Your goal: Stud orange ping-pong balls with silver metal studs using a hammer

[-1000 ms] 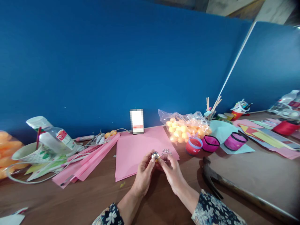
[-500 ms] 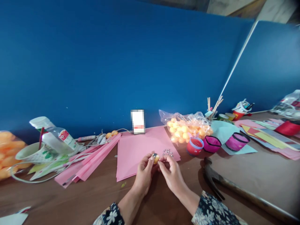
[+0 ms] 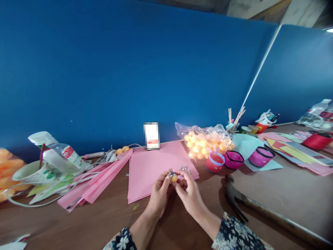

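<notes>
My left hand (image 3: pixel 158 196) and my right hand (image 3: pixel 189 196) meet above the near edge of a stack of pink paper sheets (image 3: pixel 153 163). Together their fingertips pinch a small orange ball (image 3: pixel 173 177) with shiny silver gems stuck on its left side. A little cluster of loose silver gems (image 3: pixel 185 169) lies on the pink paper just beyond my right fingers. Both forearms wear dark floral sleeves.
A clear bag of orange balls (image 3: pixel 205 143) sits behind small red (image 3: pixel 214 163) and magenta cups (image 3: pixel 233 159). A hammer (image 3: pixel 234 198) lies on the brown table at the right. Pink paper strips (image 3: pixel 99 177), a tilted plastic bottle (image 3: pixel 56 152) and a paper cup (image 3: pixel 31 171) crowd the left.
The ball has turned between my fingers, so more of its orange side shows and the silver part faces left. My hands stay in the same spot.
</notes>
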The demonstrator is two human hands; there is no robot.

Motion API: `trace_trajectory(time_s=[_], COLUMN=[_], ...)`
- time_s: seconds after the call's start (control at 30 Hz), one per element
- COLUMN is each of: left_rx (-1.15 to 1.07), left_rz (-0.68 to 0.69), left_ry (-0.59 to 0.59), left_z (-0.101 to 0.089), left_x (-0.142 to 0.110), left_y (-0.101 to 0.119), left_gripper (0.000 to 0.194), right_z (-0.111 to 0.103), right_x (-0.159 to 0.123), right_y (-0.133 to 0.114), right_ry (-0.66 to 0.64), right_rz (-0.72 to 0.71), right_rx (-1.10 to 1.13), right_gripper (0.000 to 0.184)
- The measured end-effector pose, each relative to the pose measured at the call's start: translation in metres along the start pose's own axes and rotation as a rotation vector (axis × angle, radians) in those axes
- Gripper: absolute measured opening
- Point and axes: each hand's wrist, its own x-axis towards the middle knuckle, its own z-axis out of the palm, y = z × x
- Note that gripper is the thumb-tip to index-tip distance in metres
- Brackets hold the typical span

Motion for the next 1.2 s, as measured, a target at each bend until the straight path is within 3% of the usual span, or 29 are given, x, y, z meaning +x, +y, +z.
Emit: trace_trajectory(time_s=[0.17,0.43,0.63,0.8,0.97,1.2], left_rx=[0.082,-0.063,0.068,0.052,0.047,-0.02], left_rz=[0.026,-0.006,0.044,0.062,0.065,0.055], left_ry=[0.056,-0.009,-0.011,-0.055,-0.08,-0.119], left_z=[-0.0038,0.0018,-0.0003,0.0008,0.0025,0.0039], left_x=[0.0015,-0.0023,0.0008,0.0009,-0.0001,-0.0024], left_y=[-0.0031,-0.0004,-0.002,-0.0005,0.0011,0.0028], left_gripper=[0.043,0.042,0.041,0.028,0.022,0.028], right_z=[0.0005,-0.0011,-0.0012,-0.0015,-0.0009,-0.0018], right_x=[0.0004,0.001,0.0004,0.0015,0.0029,0.0024], right_y=[0.0023,-0.0028,-0.0049,-0.0032,-0.0023,-0.0064], right_ry=[-0.024,-0.033,-0.015,-0.026,-0.049,-0.067], right_rz=[-0.004,-0.073,-0.143,-0.07,-0.037,-0.224], right_rx=[-0.035,-0.142,-0.184,-0.099,-0.055,-0.175], right_gripper=[0.031,0.031,0.03,0.037,0.033,0.039])
